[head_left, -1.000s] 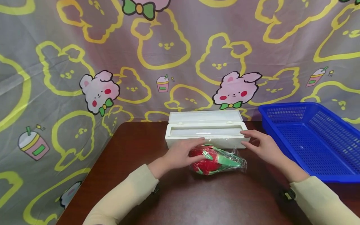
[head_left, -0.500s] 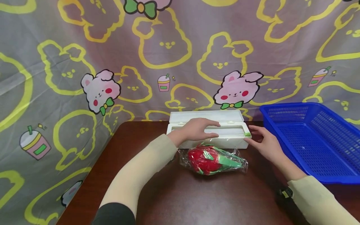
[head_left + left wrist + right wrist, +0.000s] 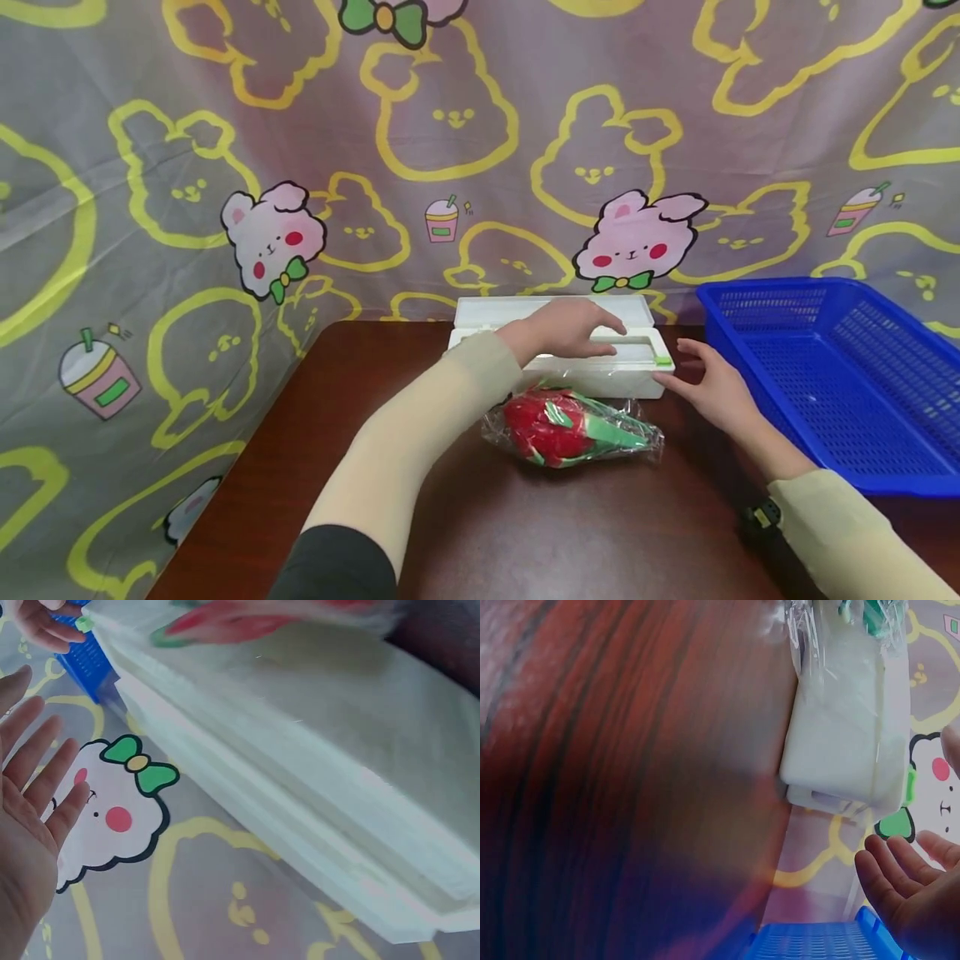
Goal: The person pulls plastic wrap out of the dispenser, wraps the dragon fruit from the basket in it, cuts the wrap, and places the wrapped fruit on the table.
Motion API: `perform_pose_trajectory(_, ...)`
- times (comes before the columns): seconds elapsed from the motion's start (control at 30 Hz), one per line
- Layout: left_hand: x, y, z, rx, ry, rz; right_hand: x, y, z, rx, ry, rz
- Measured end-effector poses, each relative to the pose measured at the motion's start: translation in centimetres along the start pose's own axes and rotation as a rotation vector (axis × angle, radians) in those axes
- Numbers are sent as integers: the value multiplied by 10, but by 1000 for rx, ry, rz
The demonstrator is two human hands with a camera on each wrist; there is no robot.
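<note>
A red and green dragon fruit (image 3: 551, 429), wrapped in clear plastic film, lies on the table just in front of a long white cling film dispenser (image 3: 592, 383). The dispenser's lid (image 3: 480, 311) stands raised at the back, and a small green slide cutter (image 3: 663, 361) sits at its right end. My left hand (image 3: 566, 328) hovers over the dispenser, fingers spread and holding nothing, hiding part of the opening. Beside the dispenser's right end is my right hand (image 3: 716, 392), its fingers apart and its thumb close to the front corner.
At the right stands a large blue plastic basket (image 3: 832, 442), close to my right hand. A dark brown wooden table (image 3: 570, 533) carries everything. Behind and to the left hangs a grey curtain (image 3: 337, 108) with cartoon rabbits.
My left hand has left the wrapped dragon fruit and moved back and rightward over the dispenser. The green slide cutter now shows at the right end; my right hand has shifted slightly right.
</note>
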State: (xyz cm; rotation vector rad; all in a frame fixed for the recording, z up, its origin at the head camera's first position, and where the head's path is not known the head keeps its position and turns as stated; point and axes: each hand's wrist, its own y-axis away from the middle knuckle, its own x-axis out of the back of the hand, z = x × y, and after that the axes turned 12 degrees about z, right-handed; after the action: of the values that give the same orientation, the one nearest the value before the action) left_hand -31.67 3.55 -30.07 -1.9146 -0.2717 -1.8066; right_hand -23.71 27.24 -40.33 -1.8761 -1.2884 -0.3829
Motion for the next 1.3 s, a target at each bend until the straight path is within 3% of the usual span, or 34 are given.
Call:
perform_pose_trajectory(0.3, 4, -25, 11, 12, -19, -29, -3, 3, 10, 19, -31, -4)
perform_pose_trajectory(0.53, 0, -40, 11, 30, -36, -46, -5, 2, 12, 39, -55, 9)
perform_pose_trajectory(0.73, -5, -49, 14, 40, -31, -68, -8, 1, 11, 27, -51, 21)
perform_pose_trajectory(1.07, -24, -58, 10, -5, -9, -84, -15, -1, 14, -18, -78, 24)
perform_pose_trajectory(1.3, -32, -64, 10, -11, 6, -99, -16, -4, 12, -39, -75, -8)
